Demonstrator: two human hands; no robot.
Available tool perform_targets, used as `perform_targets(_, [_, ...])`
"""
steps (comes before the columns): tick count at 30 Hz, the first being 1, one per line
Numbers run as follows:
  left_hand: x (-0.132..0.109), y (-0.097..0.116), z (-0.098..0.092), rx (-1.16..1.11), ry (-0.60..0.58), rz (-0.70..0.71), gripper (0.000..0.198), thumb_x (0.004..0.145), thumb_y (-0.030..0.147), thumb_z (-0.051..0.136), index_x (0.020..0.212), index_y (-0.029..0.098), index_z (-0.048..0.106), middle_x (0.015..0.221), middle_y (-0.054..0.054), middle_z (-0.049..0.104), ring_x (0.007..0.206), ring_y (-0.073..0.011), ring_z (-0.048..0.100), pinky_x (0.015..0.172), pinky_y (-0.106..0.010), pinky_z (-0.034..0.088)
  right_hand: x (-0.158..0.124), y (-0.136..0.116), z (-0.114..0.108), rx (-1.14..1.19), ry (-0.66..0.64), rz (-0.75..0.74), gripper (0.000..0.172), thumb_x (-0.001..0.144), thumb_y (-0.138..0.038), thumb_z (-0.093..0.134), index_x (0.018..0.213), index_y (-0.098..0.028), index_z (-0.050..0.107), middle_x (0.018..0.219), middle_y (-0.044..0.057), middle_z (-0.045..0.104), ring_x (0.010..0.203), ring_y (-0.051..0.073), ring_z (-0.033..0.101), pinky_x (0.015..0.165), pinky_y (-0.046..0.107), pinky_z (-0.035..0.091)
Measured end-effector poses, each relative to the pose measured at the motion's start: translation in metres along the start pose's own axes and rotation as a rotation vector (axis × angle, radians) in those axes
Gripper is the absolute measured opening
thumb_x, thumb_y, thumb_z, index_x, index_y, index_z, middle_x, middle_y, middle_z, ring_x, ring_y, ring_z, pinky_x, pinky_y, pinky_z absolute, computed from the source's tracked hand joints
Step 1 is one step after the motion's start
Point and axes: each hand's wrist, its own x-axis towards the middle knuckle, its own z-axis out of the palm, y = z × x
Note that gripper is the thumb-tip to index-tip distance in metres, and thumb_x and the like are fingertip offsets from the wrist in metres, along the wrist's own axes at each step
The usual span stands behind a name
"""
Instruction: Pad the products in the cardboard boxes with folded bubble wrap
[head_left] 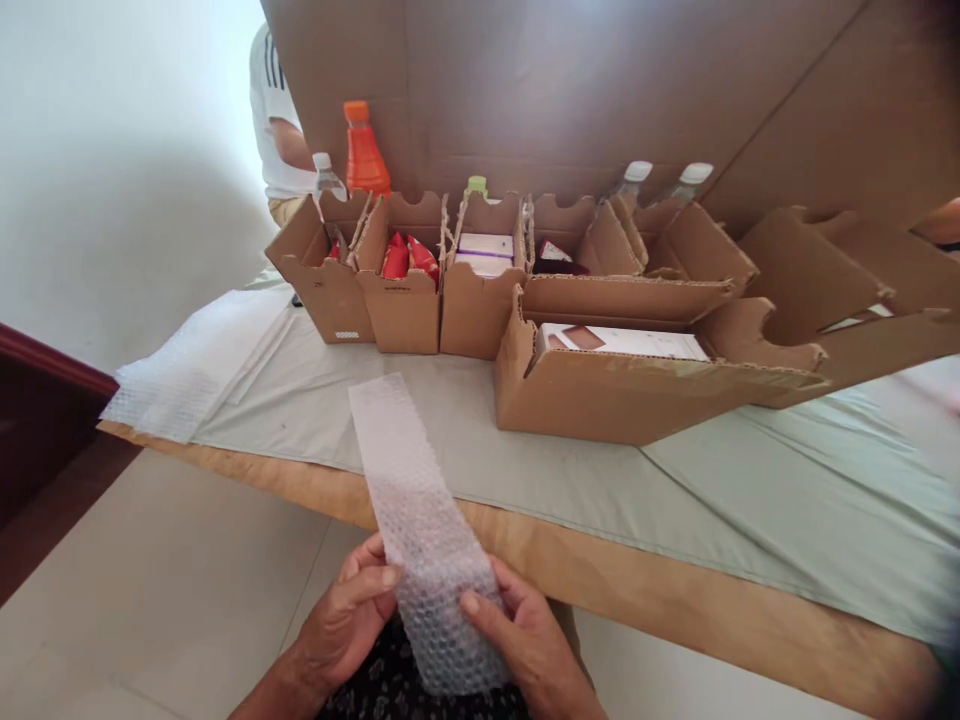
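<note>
Bubble wrap (442,540), 1 strip, at 6 o'clock; far end over table (675,600) twd 11. L hand (352,605) & R hand (529,630) pinch opp. edges, prob. to keep it flat. Lidless ctns (405,320) at 12, upright, prob. so contents show.

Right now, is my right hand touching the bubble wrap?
Touching. The head view shows your right hand at the bubble wrap's edge, with the thumb lying across its front surface.
</note>
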Motion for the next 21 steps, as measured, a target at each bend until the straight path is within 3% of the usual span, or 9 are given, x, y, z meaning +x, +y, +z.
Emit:
perform_targets(4, [0.007, 0.02, 0.001, 0.034, -0.055, 0.046, 0.053, 0.077, 0.04, 0.083, 0.126, 0.023, 0.072, 0.126, -0.013, 0.075, 0.116, -0.0325, 0.07, 0.094, -0.039, 0.055, -0.015, 0.002, -0.022, -0.202, 0.059, -0.001, 0.046, 0.087, -0.061, 0.073, 0.106, -0.02, 0.077, 0.094, 0.007, 0.074, 0.088, 0.023, 0.067, 0.081, 0.034, 0.055])
perform_targets(7, [0.024, 0.039, 0.002, 0.11, 0.047, 0.11, 0.049, 0.081, 0.037, 0.082, 0.126, 0.023, 0.071, 0.124, -0.01, 0.075, 0.112, -0.0282, 0.071, 0.092, -0.036, 0.055, -0.028, 0.002, -0.039, -0.305, -0.042, -0.024, 0.045, 0.086, -0.063, 0.071, 0.102, -0.022, 0.079, 0.093, 0.008, 0.074, 0.088, 0.026, 0.068, 0.08, 0.035, 0.056])
perform_targets(10, [0.05, 0.056, 0.007, 0.184, 0.166, 0.195, 0.05, 0.074, 0.03, 0.085, 0.121, 0.022, 0.07, 0.109, -0.006, 0.078, 0.099, -0.0233, 0.073, 0.087, -0.032, 0.056, -0.037, 0.004, -0.047, -0.338, -0.066, -0.038, 0.045, 0.084, -0.064, 0.071, 0.102, -0.024, 0.08, 0.094, 0.008, 0.074, 0.089, 0.027, 0.069, 0.08, 0.036, 0.057])
perform_targets(14, [0.09, 0.078, 0.02, 0.338, 0.158, 0.33, 0.059, 0.069, 0.026, 0.082, 0.125, 0.023, 0.064, 0.097, -0.002, 0.077, 0.084, -0.0187, 0.071, 0.077, -0.029, 0.055, -0.036, 0.017, -0.04, -0.265, 0.054, -0.05, 0.044, 0.081, -0.063, 0.076, 0.101, -0.023, 0.079, 0.09, 0.006, 0.073, 0.084, 0.025, 0.068, 0.081, 0.037, 0.057])
perform_targets(17, [0.124, 0.093, 0.029, 0.565, 0.099, 0.377, 0.066, 0.068, 0.029, 0.076, 0.132, 0.021, 0.06, 0.097, -0.004, 0.076, 0.081, -0.0212, 0.072, 0.075, -0.033, 0.057, -0.024, 0.028, -0.027, -0.133, 0.104, -0.051, 0.045, 0.082, -0.061, 0.077, 0.103, -0.021, 0.078, 0.093, 0.007, 0.074, 0.084, 0.024, 0.067, 0.081, 0.036, 0.056])
perform_targets(19, [0.143, 0.1, 0.031, 0.69, 0.119, 0.392, 0.075, 0.068, 0.027, 0.071, 0.14, 0.018, 0.054, 0.103, -0.009, 0.076, 0.086, -0.0252, 0.073, 0.077, -0.037, 0.058, -0.014, 0.033, -0.02, -0.056, 0.112, -0.04, 0.046, 0.083, -0.06, 0.078, 0.104, -0.019, 0.077, 0.093, 0.007, 0.075, 0.082, 0.022, 0.066, 0.079, 0.034, 0.054])
perform_targets(21, [0.152, 0.105, 0.028, 0.743, 0.193, 0.419, 0.086, 0.069, 0.022, 0.068, 0.151, 0.016, 0.043, 0.12, -0.014, 0.073, 0.103, -0.0296, 0.072, 0.088, -0.043, 0.058, -0.006, 0.035, -0.017, -0.01, 0.104, -0.027, 0.047, 0.083, -0.061, 0.079, 0.103, -0.018, 0.077, 0.09, 0.007, 0.074, 0.08, 0.019, 0.065, 0.076, 0.03, 0.053])
